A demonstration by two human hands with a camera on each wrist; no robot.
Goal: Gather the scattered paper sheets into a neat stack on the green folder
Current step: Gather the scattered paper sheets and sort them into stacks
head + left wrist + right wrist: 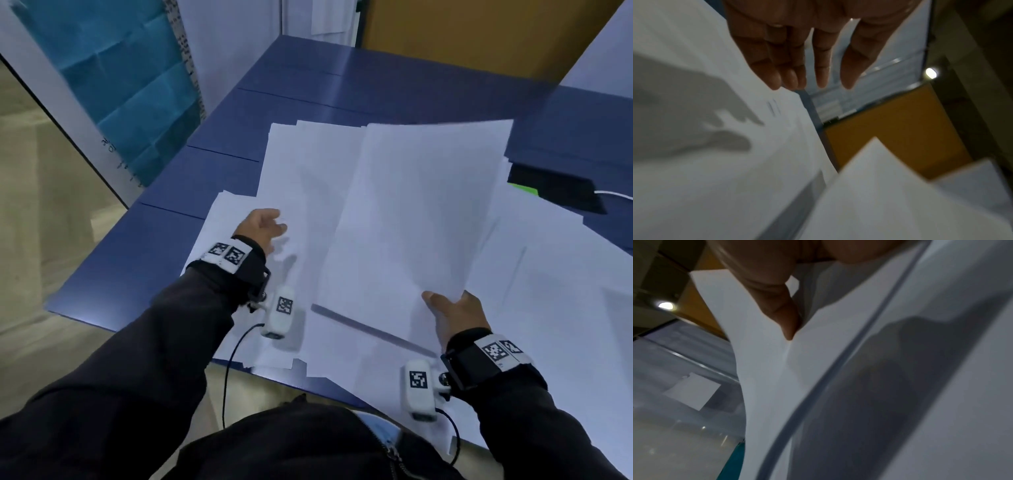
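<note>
Several white paper sheets [308, 178] lie overlapping across the blue table [164, 240]. My right hand [452, 311] pinches the near corner of a lifted bundle of sheets [421, 205], thumb [785, 321] on top, and the bundle hangs above the others. My left hand [263, 226] hovers open just over the left sheets [694, 146], fingers [793, 65] straight, holding nothing. Only a small bright strip of the green folder [522, 189] shows at the right, under papers and a black object.
A black flat device [555, 188] with a white cable [613, 195] lies at the right. Some sheets overhang the table's near edge [301, 373]. A teal cloth [130, 85] hangs at the far left, an orange panel [479, 31] behind the table.
</note>
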